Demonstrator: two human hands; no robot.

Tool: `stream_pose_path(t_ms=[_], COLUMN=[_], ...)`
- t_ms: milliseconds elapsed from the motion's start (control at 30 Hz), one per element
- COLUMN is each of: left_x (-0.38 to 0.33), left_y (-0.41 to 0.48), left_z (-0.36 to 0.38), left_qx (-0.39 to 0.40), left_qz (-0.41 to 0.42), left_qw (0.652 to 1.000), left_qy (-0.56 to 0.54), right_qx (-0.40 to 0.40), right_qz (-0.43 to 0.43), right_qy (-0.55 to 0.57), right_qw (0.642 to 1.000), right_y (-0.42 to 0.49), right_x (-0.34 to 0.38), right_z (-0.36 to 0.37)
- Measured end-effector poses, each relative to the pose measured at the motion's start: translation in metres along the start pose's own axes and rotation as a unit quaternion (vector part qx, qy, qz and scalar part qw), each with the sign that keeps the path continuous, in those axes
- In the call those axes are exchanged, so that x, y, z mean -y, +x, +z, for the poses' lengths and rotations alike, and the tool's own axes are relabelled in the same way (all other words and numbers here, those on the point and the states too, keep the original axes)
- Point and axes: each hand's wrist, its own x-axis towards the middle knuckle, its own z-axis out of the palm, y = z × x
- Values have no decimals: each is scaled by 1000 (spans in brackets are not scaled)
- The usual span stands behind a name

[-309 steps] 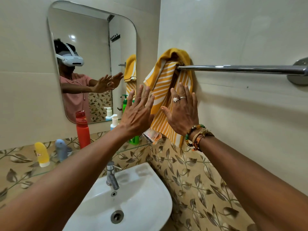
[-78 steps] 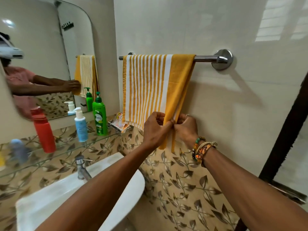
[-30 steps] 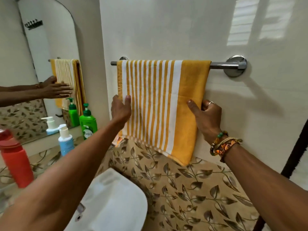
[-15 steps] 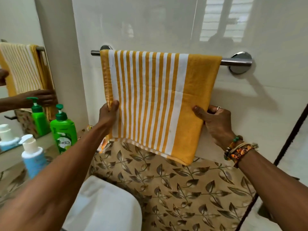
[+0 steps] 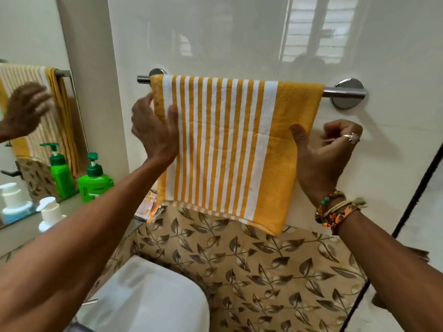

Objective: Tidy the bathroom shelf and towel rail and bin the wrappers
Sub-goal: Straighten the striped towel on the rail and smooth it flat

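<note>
A yellow and white striped towel (image 5: 223,149) hangs spread flat over the chrome towel rail (image 5: 345,93). My left hand (image 5: 153,133) grips the towel's left edge just below the rail, thumb on the front and fingers behind; it is blurred. My right hand (image 5: 321,152) is at the right edge at mid height, with the thumb resting on the yellow band and the fingers loosely curled beside the towel, off the cloth. An orange wrapper (image 5: 149,207) lies on the glass shelf (image 5: 134,226) below the towel's left corner.
A green pump bottle (image 5: 94,180) and a white pump bottle (image 5: 49,212) stand on the shelf at the left, below the mirror (image 5: 28,140). The white sink (image 5: 148,295) is under my left arm. Leaf-patterned tiles cover the lower wall. A dark door frame (image 5: 412,202) runs down the right.
Both hands slid up the towel's side edges, the left almost to the rail. My right hand's fingers came off the right edge. The towel hangs as before.
</note>
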Motion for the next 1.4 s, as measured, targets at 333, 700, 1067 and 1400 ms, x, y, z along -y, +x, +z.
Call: stream_pose_path(t_ms=[333, 700, 1067, 1400], left_x=[-87, -35, -14, -23], left_y=[33, 86, 62, 6], left_z=[27, -3, 3, -9], left_qx=[252, 280, 242, 234], left_qz=[342, 308, 278, 362], left_qw=[879, 861, 894, 854], left_qy=[215, 293, 255, 290], right_qx=[270, 231, 219, 255], right_qz=[-350, -380, -377, -431], right_qy=[-357, -465, -421, -338], right_qw=[823, 766, 796, 797], right_y=[31, 87, 70, 31], right_x=[82, 15, 10, 11], right_z=[84, 35, 32, 56])
